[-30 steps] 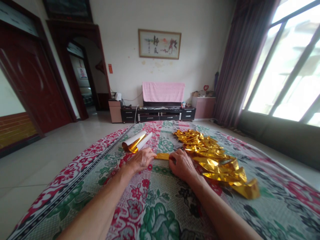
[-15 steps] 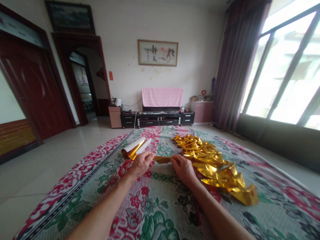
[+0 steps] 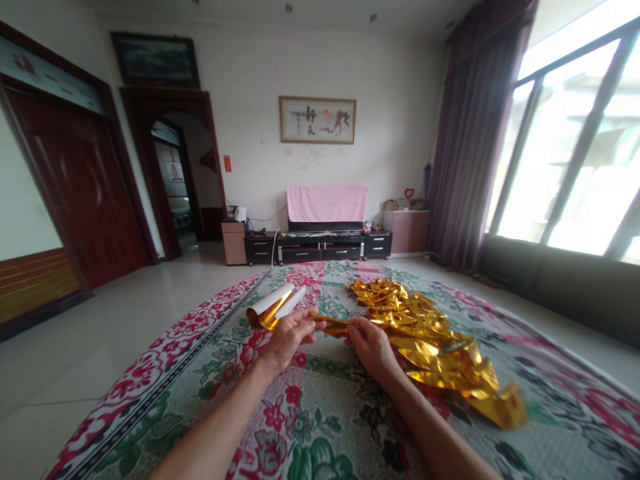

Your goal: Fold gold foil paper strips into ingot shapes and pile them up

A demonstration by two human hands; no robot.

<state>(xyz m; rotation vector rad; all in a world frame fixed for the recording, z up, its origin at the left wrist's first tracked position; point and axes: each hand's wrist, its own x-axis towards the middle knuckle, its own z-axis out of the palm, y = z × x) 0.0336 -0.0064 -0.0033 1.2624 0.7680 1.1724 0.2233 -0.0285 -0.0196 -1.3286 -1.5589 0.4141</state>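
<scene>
My left hand [image 3: 289,337] and my right hand [image 3: 369,343] pinch the two ends of a narrow folded piece of gold foil paper [image 3: 331,324] and hold it a little above the flowered cloth [image 3: 320,413]. Both hands are closed on it. Just beyond my left hand lies a roll of gold paper with a white back [image 3: 275,307]. To the right of my right hand stretches a heap of folded gold foil pieces [image 3: 430,333], running from the middle of the cloth to its right side.
The flowered cloth covers a wide surface in front of me. A tiled floor [image 3: 100,333] lies to the left, with dark red doors [image 3: 80,193]. A low black cabinet with a pink cloth [image 3: 326,203] stands at the far wall. A window and curtain [image 3: 475,133] fill the right.
Both hands have lifted the gold strip off the cloth and raised it slightly. The view has tilted upward.
</scene>
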